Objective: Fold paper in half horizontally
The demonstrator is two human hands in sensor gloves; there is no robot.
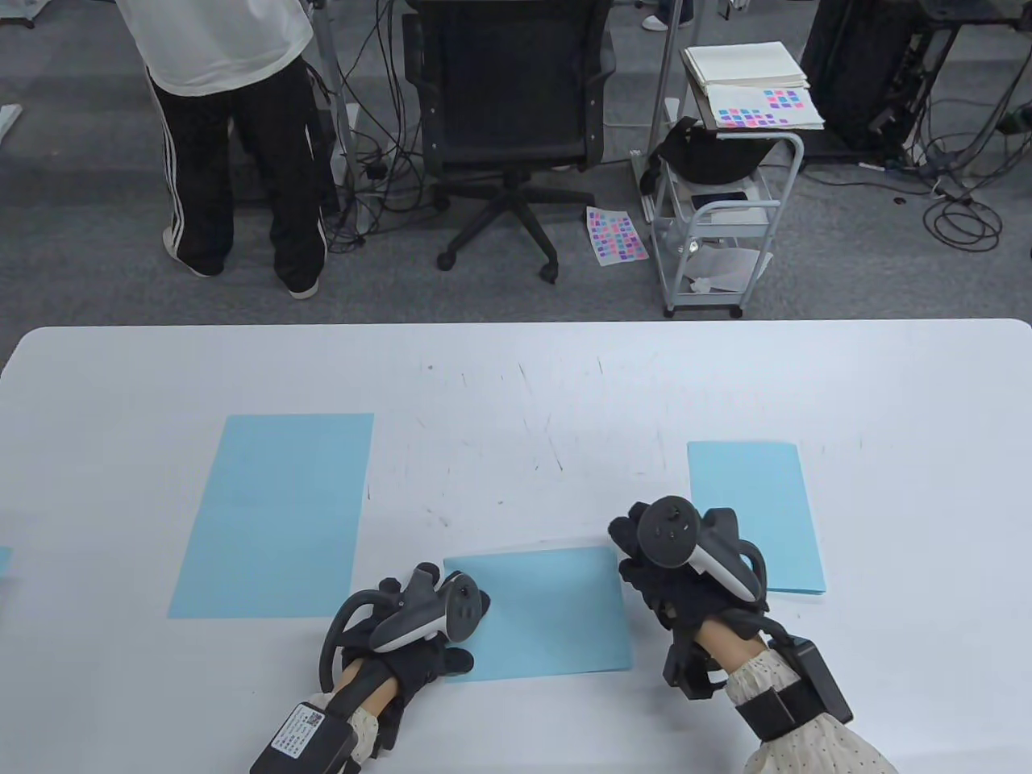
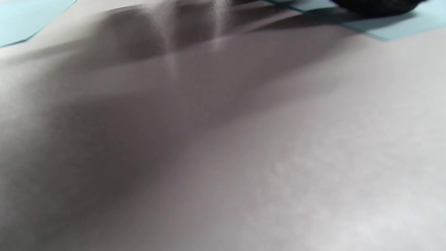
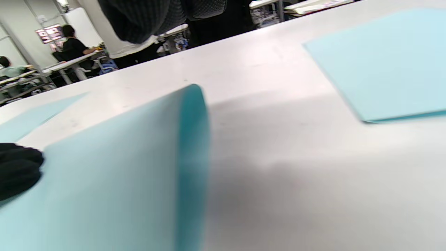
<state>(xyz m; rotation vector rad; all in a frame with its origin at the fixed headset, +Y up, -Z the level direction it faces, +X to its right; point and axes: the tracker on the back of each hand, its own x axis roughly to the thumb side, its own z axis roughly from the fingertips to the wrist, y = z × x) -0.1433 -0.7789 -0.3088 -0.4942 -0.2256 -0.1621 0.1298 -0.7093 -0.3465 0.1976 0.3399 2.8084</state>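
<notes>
Three blue sheets lie on the white desk: a flat sheet at 9 o'clock, a folded sheet at 3 o'clock, and the paper at 6 o'clock between the two hands, doubled over with its right side still curved up in the right wrist view. The left hand rests on the paper's left edge, fingers curled low. The right hand sits at its upper right corner; whether it grips the paper cannot be told.
</notes>
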